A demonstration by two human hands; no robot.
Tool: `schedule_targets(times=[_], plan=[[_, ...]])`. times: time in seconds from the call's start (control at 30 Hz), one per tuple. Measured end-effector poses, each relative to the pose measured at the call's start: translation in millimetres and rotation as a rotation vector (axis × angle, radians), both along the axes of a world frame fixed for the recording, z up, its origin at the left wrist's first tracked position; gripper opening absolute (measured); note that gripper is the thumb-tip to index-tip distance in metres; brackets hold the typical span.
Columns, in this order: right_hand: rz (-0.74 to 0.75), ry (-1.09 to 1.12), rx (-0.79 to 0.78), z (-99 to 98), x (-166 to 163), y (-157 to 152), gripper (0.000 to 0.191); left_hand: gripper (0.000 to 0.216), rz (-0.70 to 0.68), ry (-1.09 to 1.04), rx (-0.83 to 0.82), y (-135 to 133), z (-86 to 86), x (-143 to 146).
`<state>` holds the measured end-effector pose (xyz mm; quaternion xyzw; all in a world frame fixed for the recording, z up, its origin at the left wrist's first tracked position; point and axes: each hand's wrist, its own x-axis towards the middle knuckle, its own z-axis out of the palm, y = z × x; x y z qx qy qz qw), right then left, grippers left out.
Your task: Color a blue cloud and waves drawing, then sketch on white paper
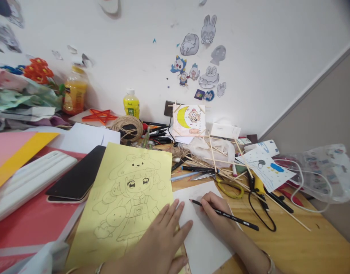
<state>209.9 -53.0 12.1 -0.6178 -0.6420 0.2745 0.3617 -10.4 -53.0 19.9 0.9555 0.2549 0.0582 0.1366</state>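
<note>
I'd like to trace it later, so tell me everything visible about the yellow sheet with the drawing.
The yellow sheet is thin pale paper, lying flat, slightly askew. It bears a line-drawn cartoon girl in an animal-face hat, with a round-faced animal beside her. The left hand rests flat on its lower right corner; a dark phone lies by its upper left edge. Its right edge meets the white sheet, where the right hand holds a pencil.

A home craft corner is shown. A wooden desk (pixel 306 243) is set against a white wall (pixel 277 45), on which cartoon stickers (pixel 205 61) are stuck. The desk is strewn with bamboo sticks (pixel 220 161), scissors (pixel 229 188), a twine ball (pixel 127 127), marker pens (pixel 156 131), coloured paper (pixel 18 152) and a yellow sheet (pixel 129 190) pencilled with a cartoon girl. A juice bottle (pixel 74 91) is stood at the back.
</note>
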Motion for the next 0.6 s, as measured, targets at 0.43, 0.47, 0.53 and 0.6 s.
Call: schedule_targets(times=[0.43, 0.47, 0.53, 0.6], plan=[[0.139, -0.026, 0.044, -3.7, 3.6, -0.7, 0.029, 0.066, -0.003, -0.044, 0.030, 0.0, -6.4, -2.7], [0.144, -0.030, 0.050, -4.4, 4.1, -0.7, 0.029, 0.065, -0.004, -0.044, 0.032, -0.1, -6.7, -2.6], [0.116, -0.035, 0.061, -4.9, 4.5, -0.7, 0.029, 0.066, -0.008, -0.040, 0.034, -0.3, -7.1, -2.5], [0.093, -0.030, 0.062, -3.9, 4.2, -0.6, 0.030, 0.067, -0.012, -0.035, 0.038, -0.2, -7.2, -2.4]])
